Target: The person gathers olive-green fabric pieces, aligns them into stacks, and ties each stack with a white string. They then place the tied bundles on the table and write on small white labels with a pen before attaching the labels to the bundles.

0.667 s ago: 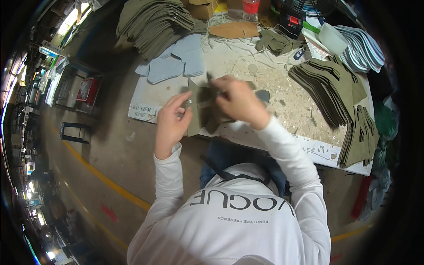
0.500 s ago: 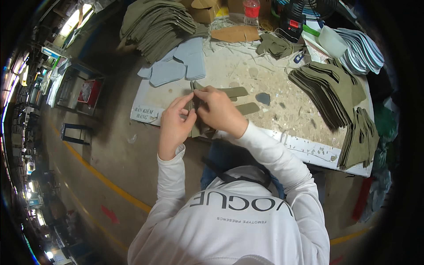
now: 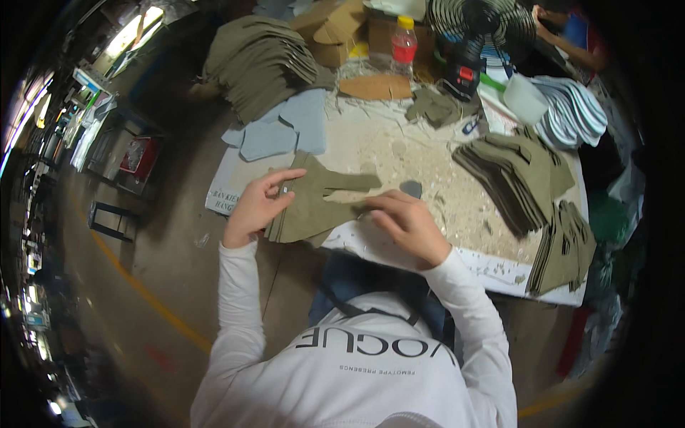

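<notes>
A forked olive-green fabric piece lies spread at the table's near left, its two strips pointing right. My left hand holds the left edge, index finger and thumb reaching over the top; its other fingers are partly hidden. At the tip of the lower strip, the fingers of my right hand are closed on the fabric. More olive layers show along the left edge and underneath. Light-blue fabric pieces lie just beyond my left hand.
A tall olive fabric stack stands far left; more olive stacks line the right. Behind are a red-filled bottle, a black fan and pale-blue stacked pieces. Scraps litter the worktable. Another person's arm appears far right.
The olive fabric, bunched between both hands before, is now spread out flat. My right hand has moved right and nearer to the strip's end; my left has moved slightly left. The view has shifted.
</notes>
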Tool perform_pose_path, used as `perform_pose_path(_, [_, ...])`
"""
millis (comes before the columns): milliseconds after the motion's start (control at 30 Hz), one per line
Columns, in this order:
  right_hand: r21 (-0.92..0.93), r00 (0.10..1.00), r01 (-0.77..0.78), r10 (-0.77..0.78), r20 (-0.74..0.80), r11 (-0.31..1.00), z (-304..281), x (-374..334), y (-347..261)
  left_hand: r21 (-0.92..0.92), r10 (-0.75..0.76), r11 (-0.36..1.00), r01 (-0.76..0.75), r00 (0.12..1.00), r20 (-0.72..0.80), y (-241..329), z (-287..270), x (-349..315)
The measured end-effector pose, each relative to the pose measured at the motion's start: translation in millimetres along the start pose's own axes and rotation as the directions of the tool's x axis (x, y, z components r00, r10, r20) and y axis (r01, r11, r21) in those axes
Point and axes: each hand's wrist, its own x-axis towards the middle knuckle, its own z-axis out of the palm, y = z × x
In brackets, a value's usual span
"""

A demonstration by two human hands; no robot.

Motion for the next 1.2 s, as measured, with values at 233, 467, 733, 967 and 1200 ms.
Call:
perform_pose_path(233, [-0.205,0.949,-0.193,0.130,-0.288,0.959,-20,-24,46,0.057,0.163,0.980,-0.190,0.936,0.312,109,-74,98])
perform_pose_path(467, [-0.244,0.965,-0.165,0.106,-0.239,0.956,-21,-30,42,-0.014,0.296,0.955,-0.296,0.954,0.055,139,-182,192])
perform_pose_path(733, [-0.277,0.972,-0.131,0.068,-0.224,0.952,-21,-29,39,-0.286,-0.163,0.954,0.094,0.960,-0.226,0,-242,206])
perform_pose_path(967, [-0.133,0.948,-0.172,0.127,-0.290,0.976,-25,-22,35,0.448,0.175,0.877,0.174,0.753,-0.634,13,-219,189])
perform_pose_path(1200, [0.712,0.725,0.092,0.443,-0.527,0.697,-64,-21,49,0.363,0.658,0.720,-0.592,0.748,-0.086,64,44,114])
